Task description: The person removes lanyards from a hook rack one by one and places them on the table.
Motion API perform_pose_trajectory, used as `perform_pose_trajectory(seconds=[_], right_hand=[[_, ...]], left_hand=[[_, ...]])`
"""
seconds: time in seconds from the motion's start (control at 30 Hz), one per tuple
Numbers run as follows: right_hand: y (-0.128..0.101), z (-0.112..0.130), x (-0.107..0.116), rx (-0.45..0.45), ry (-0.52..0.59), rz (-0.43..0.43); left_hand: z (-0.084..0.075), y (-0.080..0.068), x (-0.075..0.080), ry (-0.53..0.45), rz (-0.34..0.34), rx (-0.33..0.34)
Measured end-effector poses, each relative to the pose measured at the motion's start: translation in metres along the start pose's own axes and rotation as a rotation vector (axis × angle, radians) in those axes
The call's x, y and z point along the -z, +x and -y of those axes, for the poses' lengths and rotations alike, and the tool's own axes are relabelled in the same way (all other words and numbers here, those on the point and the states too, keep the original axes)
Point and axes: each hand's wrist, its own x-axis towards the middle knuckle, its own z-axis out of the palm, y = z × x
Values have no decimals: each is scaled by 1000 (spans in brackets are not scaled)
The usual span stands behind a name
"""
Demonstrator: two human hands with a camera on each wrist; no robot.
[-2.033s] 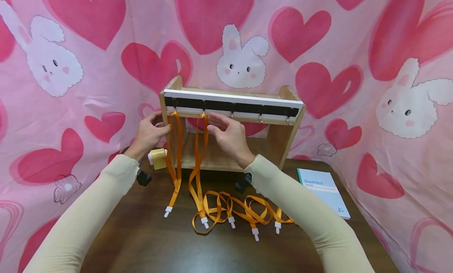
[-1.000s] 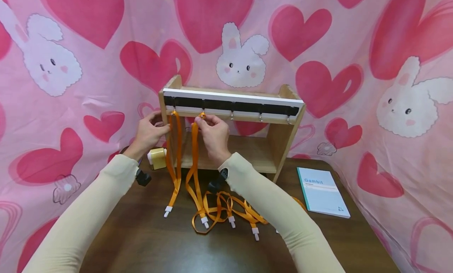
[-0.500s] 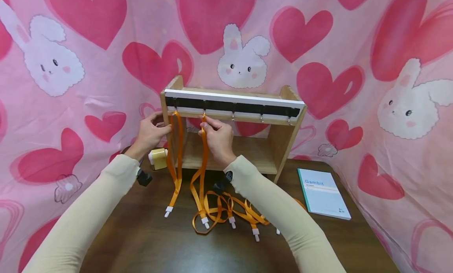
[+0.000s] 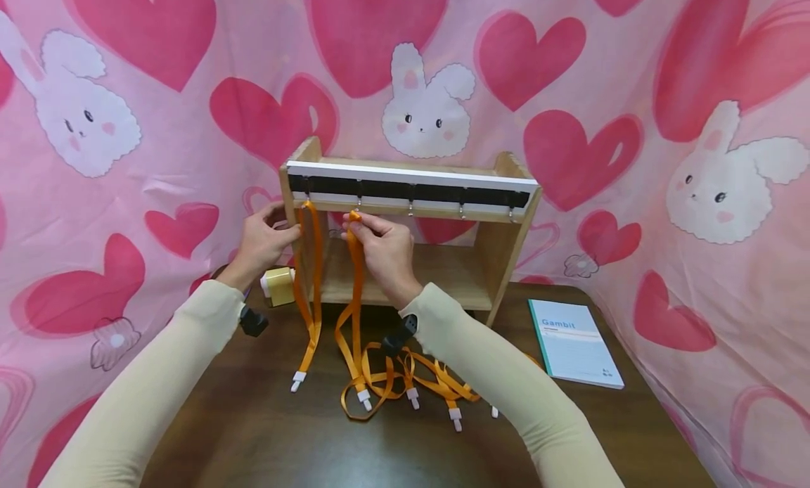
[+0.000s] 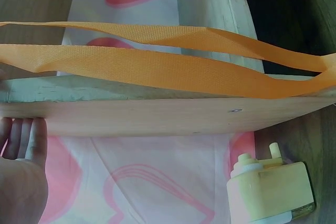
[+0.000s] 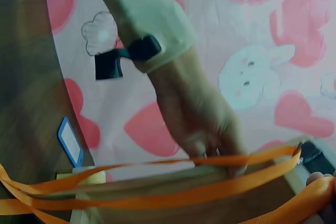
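Note:
A wooden rack [image 4: 500,256] stands on the table, with a black strip of small metal hooks [image 4: 408,190] across its top front. One orange lanyard [image 4: 311,277] hangs from the leftmost hook. My right hand [image 4: 380,252] pinches the top loop of a second orange lanyard [image 4: 356,291] just below the second hook [image 4: 358,203]. My left hand [image 4: 262,242] grips the rack's left side panel [image 5: 157,116], fingers [image 5: 23,140] on its outer face. The hanging lanyard's straps [image 5: 157,66] run past that panel. The right wrist view shows the orange straps [image 6: 173,192] and my left hand [image 6: 205,129].
Several more orange lanyards [image 4: 430,389] with white clips lie tangled on the dark table [image 4: 253,439] in front of the rack. A pale yellow device [image 4: 278,284] sits left of the rack, a teal-edged booklet [image 4: 574,342] to its right. Pink heart-and-bunny cloth [image 4: 633,87] surrounds the table.
My right hand went from open beside the second lanyard to pinching its top loop, which now sits slightly below and left of the second hook. The left hand has stayed on the rack.

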Motion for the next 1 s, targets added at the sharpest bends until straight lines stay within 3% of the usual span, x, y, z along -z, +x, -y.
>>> perform_pose_trajectory(seconds=[0.27,0.7,1.0], right_hand=[[-8,8,-6,19,90,101],[-29,-19,0,-169,201,266],[-54,-32,8,-302,211,338]], left_hand=[[-2,0,2,25,8,29],[0,0,1,36,10,44],[0,-1,2,23,26,39]])
